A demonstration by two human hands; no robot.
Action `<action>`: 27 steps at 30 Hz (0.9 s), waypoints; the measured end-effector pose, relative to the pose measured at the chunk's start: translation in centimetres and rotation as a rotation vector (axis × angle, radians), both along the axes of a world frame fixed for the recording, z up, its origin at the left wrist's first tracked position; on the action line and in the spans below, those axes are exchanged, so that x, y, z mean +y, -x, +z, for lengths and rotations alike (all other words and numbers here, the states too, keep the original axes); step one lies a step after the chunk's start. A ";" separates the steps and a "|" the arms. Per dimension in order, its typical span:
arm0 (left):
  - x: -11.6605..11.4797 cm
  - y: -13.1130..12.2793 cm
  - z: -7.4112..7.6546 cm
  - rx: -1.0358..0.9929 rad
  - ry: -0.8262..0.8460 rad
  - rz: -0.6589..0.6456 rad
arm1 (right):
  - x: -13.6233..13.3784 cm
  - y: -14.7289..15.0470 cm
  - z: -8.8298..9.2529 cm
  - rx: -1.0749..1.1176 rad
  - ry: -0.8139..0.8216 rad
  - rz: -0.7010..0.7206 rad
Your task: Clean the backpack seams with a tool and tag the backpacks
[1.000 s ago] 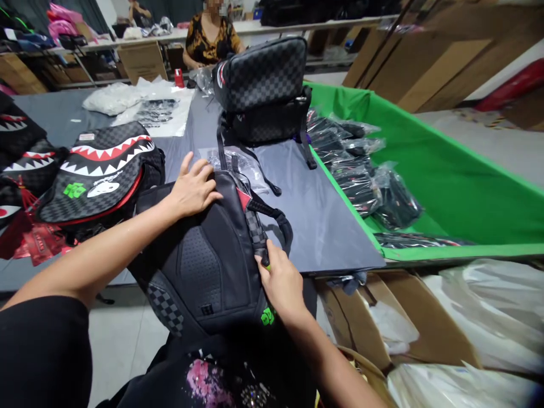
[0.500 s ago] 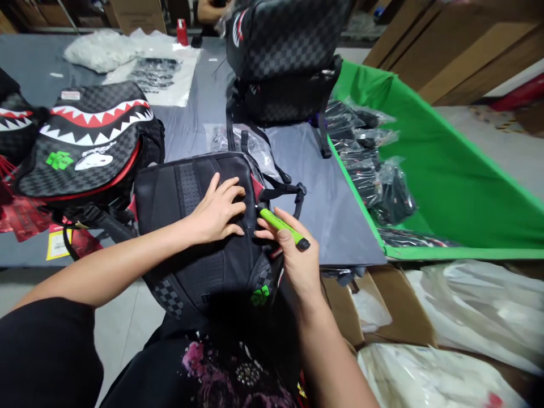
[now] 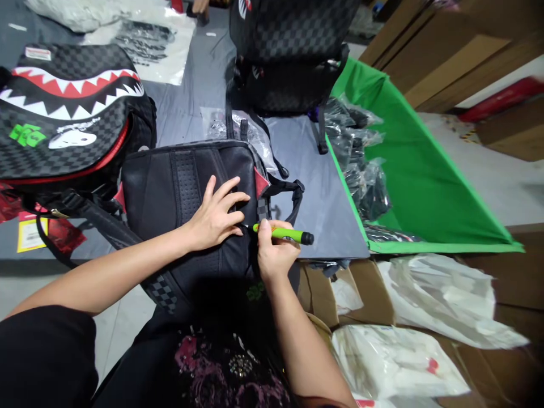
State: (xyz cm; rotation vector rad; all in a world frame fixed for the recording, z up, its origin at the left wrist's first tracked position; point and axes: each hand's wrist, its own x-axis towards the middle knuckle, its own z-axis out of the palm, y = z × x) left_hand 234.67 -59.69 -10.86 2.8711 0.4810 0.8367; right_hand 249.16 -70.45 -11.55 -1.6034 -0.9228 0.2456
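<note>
A black backpack lies with its padded back panel up, partly over the table edge and against my body. My left hand rests on that panel with its fingers spread, pressing near the right side. A lime-green marker pen with a black end is held in my right hand. Its thin tip points left and reaches the panel beside my left fingertips; whether it touches the fabric I cannot tell. A checkered strap and a red corner patch show just above my right hand.
Another checkered backpack with a shark-mouth print sits at left. More black bags stand at the back. A green fabric bin with plastic-wrapped items is at right. Cardboard boxes and white plastic bags lie below it.
My right hand has turned the marker from slanting to nearly level and moved its tip left and down, close to my left fingers. My left hand stays spread on the panel. The view has shifted.
</note>
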 end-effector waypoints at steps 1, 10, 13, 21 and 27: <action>0.0 0.0 -0.1 -0.001 -0.003 0.001 | 0.1 0.1 0.0 -0.039 -0.004 -0.007; 0.1 -0.3 -0.5 -0.010 -0.010 0.001 | 0.8 -0.3 0.4 -0.248 0.064 -0.030; 0.1 -0.3 -0.6 -0.008 -0.015 0.006 | 1.0 -0.4 0.6 -0.325 0.097 -0.023; 0.1 -0.4 -0.8 -0.005 0.015 0.016 | 1.5 -0.9 1.4 -0.423 0.201 0.035; 0.2 -0.5 -1.0 -0.005 0.058 0.028 | 1.9 -1.3 2.1 -0.443 0.246 0.081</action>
